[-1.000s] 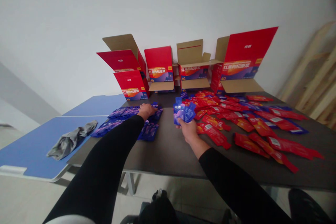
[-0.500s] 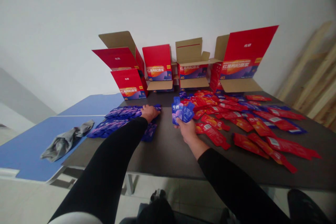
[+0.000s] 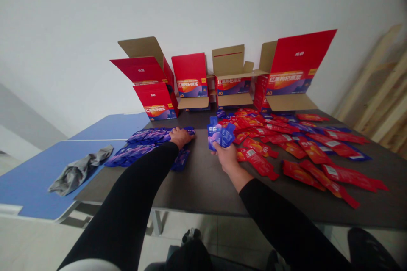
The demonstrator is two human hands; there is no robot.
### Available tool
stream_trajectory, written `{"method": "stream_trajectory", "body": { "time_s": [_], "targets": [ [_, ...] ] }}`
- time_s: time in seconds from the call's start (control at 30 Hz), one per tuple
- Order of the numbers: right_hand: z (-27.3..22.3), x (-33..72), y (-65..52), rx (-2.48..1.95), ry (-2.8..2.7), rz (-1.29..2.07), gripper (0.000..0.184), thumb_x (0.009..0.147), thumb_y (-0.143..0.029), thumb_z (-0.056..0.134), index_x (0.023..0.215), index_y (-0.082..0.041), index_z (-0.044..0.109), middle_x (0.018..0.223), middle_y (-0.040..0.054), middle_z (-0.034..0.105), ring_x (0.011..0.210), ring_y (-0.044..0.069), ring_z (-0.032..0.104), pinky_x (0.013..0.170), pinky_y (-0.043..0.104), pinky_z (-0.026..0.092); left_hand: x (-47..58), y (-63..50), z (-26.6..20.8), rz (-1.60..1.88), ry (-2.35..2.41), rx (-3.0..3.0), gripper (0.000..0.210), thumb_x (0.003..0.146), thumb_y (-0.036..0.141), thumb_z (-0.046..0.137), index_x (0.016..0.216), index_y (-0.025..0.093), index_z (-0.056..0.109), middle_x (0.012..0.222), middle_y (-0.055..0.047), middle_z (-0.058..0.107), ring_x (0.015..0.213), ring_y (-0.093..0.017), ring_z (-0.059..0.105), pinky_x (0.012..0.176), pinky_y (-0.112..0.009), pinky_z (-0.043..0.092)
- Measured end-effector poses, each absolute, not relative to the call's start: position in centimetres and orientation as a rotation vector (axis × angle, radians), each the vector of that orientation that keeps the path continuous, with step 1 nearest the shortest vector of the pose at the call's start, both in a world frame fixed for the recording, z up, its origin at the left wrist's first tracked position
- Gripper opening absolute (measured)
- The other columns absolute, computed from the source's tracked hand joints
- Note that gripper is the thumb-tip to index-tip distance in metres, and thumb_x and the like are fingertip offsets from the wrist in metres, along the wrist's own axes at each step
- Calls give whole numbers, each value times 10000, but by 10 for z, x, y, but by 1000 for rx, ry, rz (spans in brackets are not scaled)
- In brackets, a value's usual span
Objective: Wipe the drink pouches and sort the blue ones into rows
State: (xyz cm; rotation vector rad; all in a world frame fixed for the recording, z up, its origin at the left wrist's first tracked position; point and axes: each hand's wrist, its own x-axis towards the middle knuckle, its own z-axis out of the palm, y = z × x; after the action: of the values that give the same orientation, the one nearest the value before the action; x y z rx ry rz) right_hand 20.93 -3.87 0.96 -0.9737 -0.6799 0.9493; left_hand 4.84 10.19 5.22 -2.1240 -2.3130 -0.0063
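Note:
My right hand (image 3: 226,155) grips a few blue-purple spouted pouches (image 3: 215,134), fanned out and held upright above the dark table. Its thumb lies across the front of the nearest one. On the right end of the rows of blue-purple pouches (image 3: 136,151) rests my left hand (image 3: 181,137), palm down, with fingers apart and partly hidden. Those pouches lie overlapped in two rows. Right of my right hand spreads a loose heap of red pouches (image 3: 259,163), with some blue-purple ones among them.
Along the wall stand open red cartons: a stacked pair at left (image 3: 159,103), two in the middle (image 3: 192,87) (image 3: 233,87), and a larger one at right (image 3: 286,82). A grey cloth (image 3: 79,171) lies on the blue table (image 3: 28,178). Wooden planks (image 3: 375,80) lean at far right.
Both hands stay almost where they were, the right still holding the pouches. The whole view has shifted very slightly.

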Motion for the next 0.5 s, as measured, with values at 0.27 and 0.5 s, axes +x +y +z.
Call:
{"method": "stream_trajectory", "body": {
  "time_s": [0.27,0.5],
  "targets": [
    [11,209,-40,-977,-676,955,451,613,-330,778,1027,-159,725,1035,88,756,799,240,729,488,274,576,47,100,52,-29,-2264,-2089,871,721,727,595,1325,100,573,1412,-263,479,1341,-420,390,1074,-526,320],
    [9,210,-37,-982,-660,934,442,617,-360,774,1005,-160,701,953,71,751,727,210,706,492,279,568,74,67,66,-666,-2052,-2284,417,905,475,506,1131,131,576,1212,-206,597,1193,-336,533,987,-450,412]
  ]
}}
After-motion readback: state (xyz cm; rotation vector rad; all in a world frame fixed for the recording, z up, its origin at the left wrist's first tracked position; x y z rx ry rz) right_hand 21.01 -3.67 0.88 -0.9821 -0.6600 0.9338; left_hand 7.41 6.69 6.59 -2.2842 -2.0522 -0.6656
